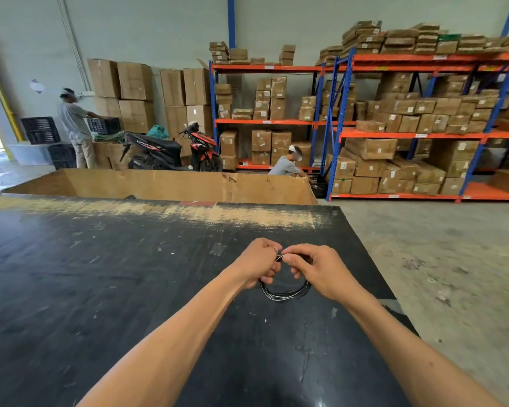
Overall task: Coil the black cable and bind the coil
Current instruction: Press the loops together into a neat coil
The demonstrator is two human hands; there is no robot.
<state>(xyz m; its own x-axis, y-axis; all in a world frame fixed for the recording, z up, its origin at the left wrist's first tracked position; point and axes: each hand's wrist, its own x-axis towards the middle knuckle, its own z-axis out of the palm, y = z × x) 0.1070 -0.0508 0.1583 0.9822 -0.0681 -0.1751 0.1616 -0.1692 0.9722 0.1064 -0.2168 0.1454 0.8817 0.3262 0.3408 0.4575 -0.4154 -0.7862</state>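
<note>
At the far left a standing person (75,124) holds a black crate (104,125) beside stacked cardboard boxes (121,92). Right of them a red and black scooter (171,151) is parked behind a large open cardboard bin (165,186). The black bench (100,289) fills the near ground, its far edge worn pale.

Over the bench's right part, the left hand (259,264) and the right hand (318,270) meet fingertip to fingertip, both pinched on the top of the black cable (285,293). The cable is wound into a small coil whose loops hang below and between the hands, close above the bench. Whether a tie sits at the pinch I cannot tell.

Farther right, a crouching person (288,164) is beside orange and blue shelves (409,136) packed with boxes.
</note>
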